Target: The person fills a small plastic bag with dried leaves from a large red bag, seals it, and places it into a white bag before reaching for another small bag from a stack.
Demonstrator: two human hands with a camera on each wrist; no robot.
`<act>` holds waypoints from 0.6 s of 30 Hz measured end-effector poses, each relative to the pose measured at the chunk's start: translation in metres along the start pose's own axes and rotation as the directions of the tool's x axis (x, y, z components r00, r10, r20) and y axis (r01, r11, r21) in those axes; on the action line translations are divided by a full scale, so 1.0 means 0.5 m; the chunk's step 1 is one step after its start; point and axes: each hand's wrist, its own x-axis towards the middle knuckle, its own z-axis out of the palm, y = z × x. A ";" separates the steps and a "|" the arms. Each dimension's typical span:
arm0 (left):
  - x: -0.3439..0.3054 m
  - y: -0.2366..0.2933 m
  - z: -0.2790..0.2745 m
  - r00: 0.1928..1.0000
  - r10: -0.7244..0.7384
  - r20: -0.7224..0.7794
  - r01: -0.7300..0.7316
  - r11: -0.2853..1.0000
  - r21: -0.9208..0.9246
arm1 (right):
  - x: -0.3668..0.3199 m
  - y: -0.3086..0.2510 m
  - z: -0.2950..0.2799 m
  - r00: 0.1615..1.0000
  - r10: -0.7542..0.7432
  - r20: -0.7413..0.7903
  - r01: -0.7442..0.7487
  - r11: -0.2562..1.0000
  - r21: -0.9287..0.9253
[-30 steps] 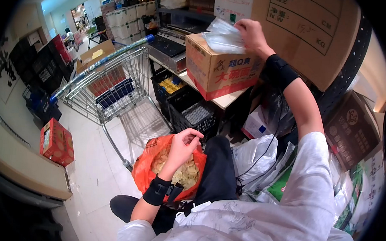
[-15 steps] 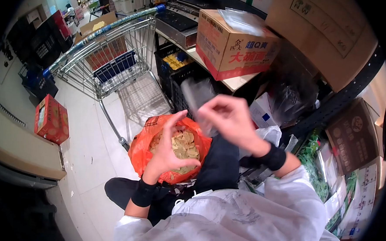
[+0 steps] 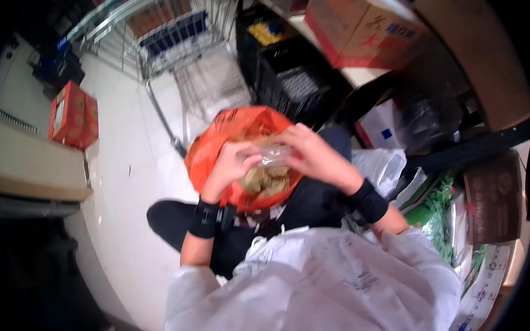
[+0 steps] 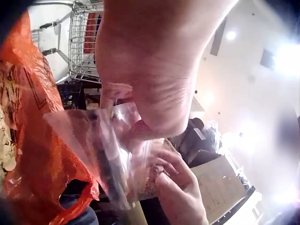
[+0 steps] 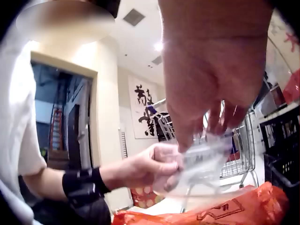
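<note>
Over an open orange plastic bag [image 3: 212, 145], both hands hold a small clear plastic bag [image 3: 274, 156]. My left hand [image 3: 230, 168] pinches its left side with thumb and fingers. From the other side my right hand [image 3: 320, 159] grips it, fingers bent toward the left hand. The left wrist view shows the clear bag [image 4: 105, 150] as a thin, see-through sheet with folds. Inside the orange bag lie thin pale-yellow slices [image 3: 270, 182], partly hidden under the hands.
A metal shopping cart [image 3: 182, 35] stands ahead on the left. Black crates [image 3: 287, 83] sit under a table bearing a cardboard carton [image 3: 362, 30]. A red box [image 3: 74, 116] is on the floor at left. White and green packages [image 3: 432, 225] crowd the right.
My right hand has come down from the stack of clear bags on the carton, bringing one bag to the left hand. The left hand now pinches it too. The head view has tilted down.
</note>
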 end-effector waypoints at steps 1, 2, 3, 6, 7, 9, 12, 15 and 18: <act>0.001 0.006 0.002 0.999 0.017 0.031 -0.019 0.997 0.069 | -0.002 0.014 0.003 0.998 -0.005 0.063 -0.001 0.995 0.102; 0.001 -0.012 0.013 0.999 0.031 0.042 -0.031 1.000 0.001 | -0.005 0.016 -0.003 0.992 -0.006 0.123 -0.004 0.996 0.087; -0.001 -0.019 0.019 0.996 0.004 0.088 0.000 0.999 -0.048 | -0.005 0.009 -0.004 0.993 0.009 0.120 -0.019 0.997 0.081; -0.008 -0.022 0.036 0.990 -0.024 0.140 0.040 0.993 -0.110 | -0.010 0.021 0.006 0.978 0.043 0.203 -0.075 0.986 0.150; -0.010 -0.025 0.040 0.989 -0.028 0.143 0.047 0.991 -0.127 | -0.018 0.014 0.006 0.975 0.057 0.216 -0.090 0.985 0.148; -0.008 -0.036 0.037 0.985 0.008 0.173 0.010 0.995 -0.103 | -0.009 -0.013 -0.003 0.936 0.177 0.305 -0.246 0.947 0.207; -0.019 -0.055 0.030 0.971 -0.017 0.238 0.047 0.992 -0.120 | -0.023 -0.001 0.039 0.930 0.174 0.324 -0.234 0.959 0.157; -0.016 -0.055 0.029 0.961 0.011 0.275 0.015 0.996 -0.092 | -0.033 0.005 0.055 0.923 0.206 0.325 -0.254 0.961 0.111; -0.023 -0.059 0.034 0.981 0.064 0.186 -0.052 0.996 -0.066 | -0.042 0.033 0.065 0.883 0.370 0.290 -0.436 0.876 0.208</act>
